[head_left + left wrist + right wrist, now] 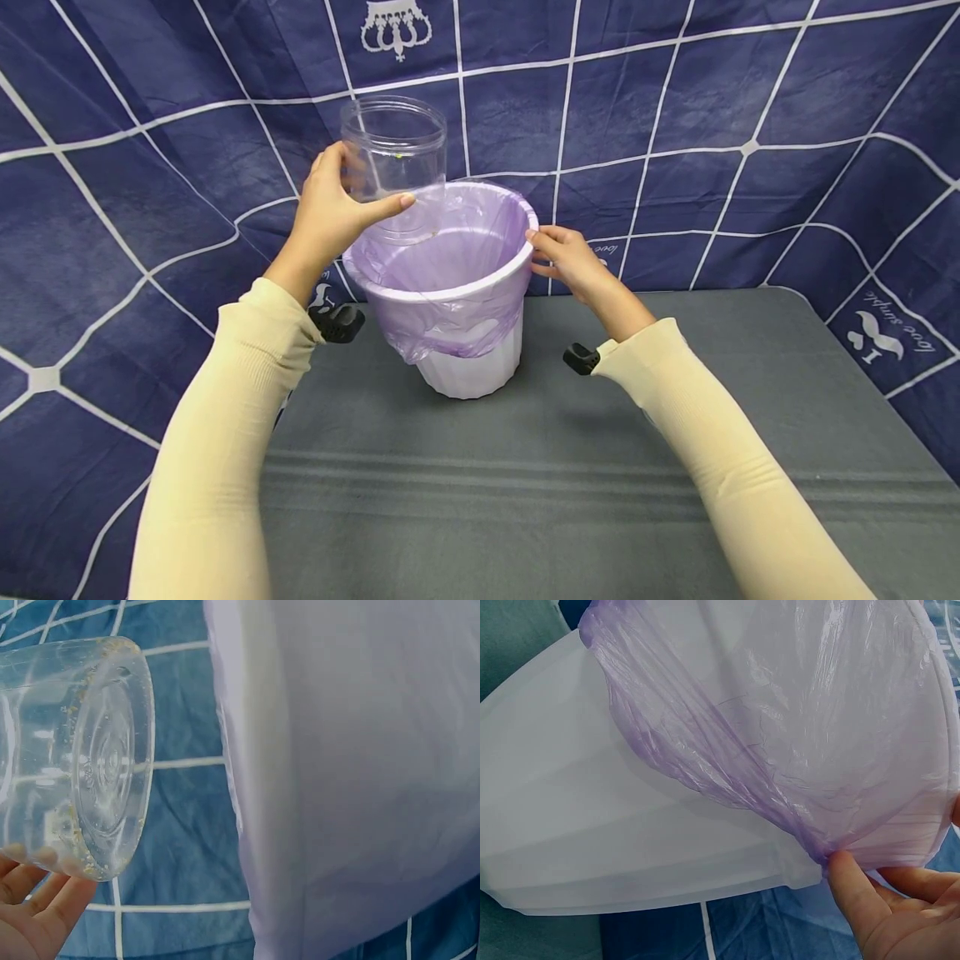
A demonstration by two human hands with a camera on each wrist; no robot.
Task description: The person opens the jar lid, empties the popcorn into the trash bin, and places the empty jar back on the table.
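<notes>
A clear, see-through plastic jar (408, 171) without a lid is gripped by my left hand (333, 204), thumb on its near side and fingers at its left. It stands upright over the left part of the white trash can (480, 367). Yellowish crumbs cling round the jar's base (112, 761) in the left wrist view. A thin purple bin bag (450, 321) lines the can and folds down over its rim. My right hand (570, 260) holds the can's rim at the right, its thumb against the bag in the right wrist view.
The can stands on a grey cloth-covered surface (465, 500), close to its back edge. Behind it and at both sides hangs a blue cloth (652, 108) with white grid lines. Black wrist cameras (581, 358) sit at both cream sleeves (712, 433).
</notes>
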